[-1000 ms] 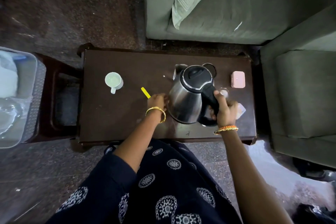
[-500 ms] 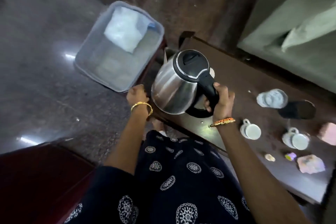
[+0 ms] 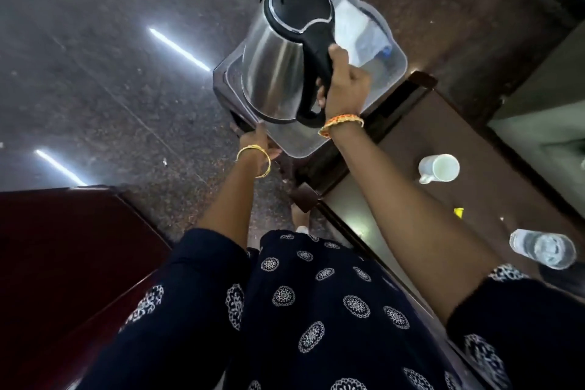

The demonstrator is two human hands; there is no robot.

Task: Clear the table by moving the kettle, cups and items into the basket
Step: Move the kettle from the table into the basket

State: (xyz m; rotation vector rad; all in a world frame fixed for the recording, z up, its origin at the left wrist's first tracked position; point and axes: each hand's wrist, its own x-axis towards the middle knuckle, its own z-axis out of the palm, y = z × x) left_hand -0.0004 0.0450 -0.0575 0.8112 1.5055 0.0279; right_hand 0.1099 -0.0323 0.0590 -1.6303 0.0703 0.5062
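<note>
A steel kettle (image 3: 272, 70) with a black lid hangs over the clear plastic basket (image 3: 394, 71). My right hand (image 3: 343, 85) grips its black handle. My left hand (image 3: 258, 144) holds the basket's near rim. The basket sits on a dark stool (image 3: 228, 95) beside the brown table (image 3: 443, 149) and holds a white bundle (image 3: 354, 28). On the table stand a white cup (image 3: 440, 168), a small yellow item (image 3: 458, 211) and a clear glass (image 3: 543, 248).
Polished grey stone floor fills the left and top. A dark red wooden piece of furniture (image 3: 63, 256) lies at the lower left. A green sofa edge (image 3: 544, 123) shows at the right.
The kettle has been lifted off the table and carried left until it is over the basket. My left hand moved from the table to the basket's rim. The view swung left.
</note>
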